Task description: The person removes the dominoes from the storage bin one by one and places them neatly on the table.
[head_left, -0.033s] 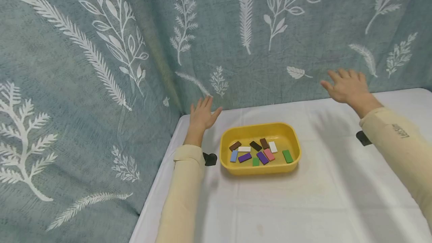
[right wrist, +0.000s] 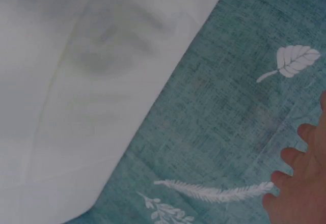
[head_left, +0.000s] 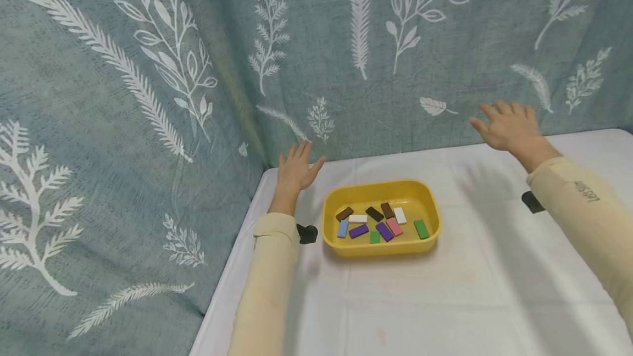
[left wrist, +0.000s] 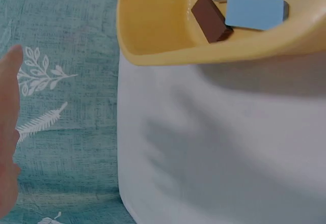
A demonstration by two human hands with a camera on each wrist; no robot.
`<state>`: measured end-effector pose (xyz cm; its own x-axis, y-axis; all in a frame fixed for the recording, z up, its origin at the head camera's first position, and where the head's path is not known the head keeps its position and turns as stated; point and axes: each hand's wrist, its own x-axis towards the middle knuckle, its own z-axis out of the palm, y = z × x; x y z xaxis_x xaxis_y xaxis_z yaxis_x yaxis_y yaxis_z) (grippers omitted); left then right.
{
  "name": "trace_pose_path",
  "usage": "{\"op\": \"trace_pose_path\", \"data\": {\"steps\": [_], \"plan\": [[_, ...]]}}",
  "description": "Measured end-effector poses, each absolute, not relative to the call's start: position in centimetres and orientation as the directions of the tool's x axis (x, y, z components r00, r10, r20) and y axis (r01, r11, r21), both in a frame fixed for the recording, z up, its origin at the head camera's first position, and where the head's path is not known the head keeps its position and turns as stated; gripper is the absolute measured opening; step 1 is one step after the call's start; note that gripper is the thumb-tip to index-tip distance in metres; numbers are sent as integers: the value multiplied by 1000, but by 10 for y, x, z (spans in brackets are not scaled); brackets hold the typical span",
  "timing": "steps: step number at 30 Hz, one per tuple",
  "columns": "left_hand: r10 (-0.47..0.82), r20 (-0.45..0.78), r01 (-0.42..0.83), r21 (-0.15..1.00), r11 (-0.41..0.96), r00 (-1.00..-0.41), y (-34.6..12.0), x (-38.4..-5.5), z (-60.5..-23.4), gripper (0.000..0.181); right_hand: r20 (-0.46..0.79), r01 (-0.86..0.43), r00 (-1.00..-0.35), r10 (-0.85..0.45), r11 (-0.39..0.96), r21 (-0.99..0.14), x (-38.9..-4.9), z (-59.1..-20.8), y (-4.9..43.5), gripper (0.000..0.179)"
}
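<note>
"What's just changed?"

"Nothing I can make out. Both head views match, so I'd judge that the handling hasn't begun."

"Materials, then, biggest first?"

"The curtain (head_left: 316, 54) hangs behind and left of the tub (head_left: 381, 249): woven, wrinkled, blue-green, leaf-printed in white. The table (head_left: 425, 306) beneath the tub looks cloth-covered, white and faintly creased. The tub itself is yellow and glossy with rounded corners; plastic, I'd guess."

"And the grips?"

"The left grip (head_left: 296, 172) is released, fingers spread, raised beyond the tub's left end. The right grip (head_left: 509, 125), also released, is raised well off past its right end. Neither holds anything."

"The blocks (head_left: 384, 231)?"

"Loose inside the tub, flat-sided and crisp-edged. A long green block (head_left: 421, 229) sits nearest the right wall; a blue block (left wrist: 256, 13) lies leftward, beside a brown block (left wrist: 210, 18)."
</note>
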<state>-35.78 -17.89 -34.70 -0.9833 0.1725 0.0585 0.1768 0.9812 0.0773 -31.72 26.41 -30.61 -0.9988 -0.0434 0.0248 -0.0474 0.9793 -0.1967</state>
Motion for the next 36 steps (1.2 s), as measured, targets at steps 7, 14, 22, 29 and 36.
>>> {"op": "trace_pose_path", "data": {"steps": [7,14,22,29,36], "plan": [[155,15,155,98,983,-988,-176,-345,-337,73,59,-64,-997,-53,975,-212,-315,-311,262,78],[185,39,188,99,977,-982,-172,-340,-340,72,146,-120,-986,-78,942,-312,-315,-316,264,73],[249,71,257,157,954,-966,-170,-328,-362,71,191,-130,-981,-29,831,-540,-310,-322,273,73],[292,83,304,262,916,-953,-172,-301,-390,65,185,-116,-983,12,741,-662,-293,-334,275,72],[315,203,375,470,799,-927,-177,-274,-409,59,106,-118,-993,-57,636,-763,-276,-344,267,74]]}}
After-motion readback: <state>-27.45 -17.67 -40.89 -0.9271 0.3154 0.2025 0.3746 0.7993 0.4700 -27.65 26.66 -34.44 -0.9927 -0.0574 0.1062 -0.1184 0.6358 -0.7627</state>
